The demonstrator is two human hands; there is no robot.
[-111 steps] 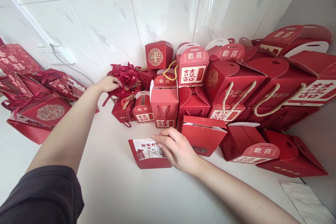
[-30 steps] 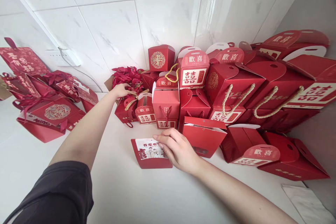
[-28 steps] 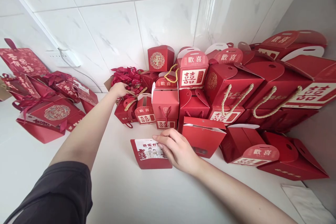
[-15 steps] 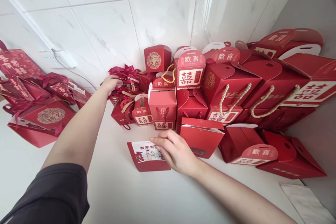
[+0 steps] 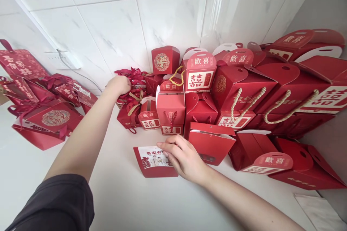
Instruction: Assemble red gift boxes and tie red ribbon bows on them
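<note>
Head view: at the middle of the surface, your right hand keeps its grip pinched on the top edge of the red packet. Farther, toward the back edge, your left hand has now curled over the ribbons; its fingers became hidden, so I cannot tell its grip. The work seems to be there.

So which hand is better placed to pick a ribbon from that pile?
The left hand, I'd judge: it is at the ribbons, while the right hand is farther from them and holds the red printed piece.
</note>
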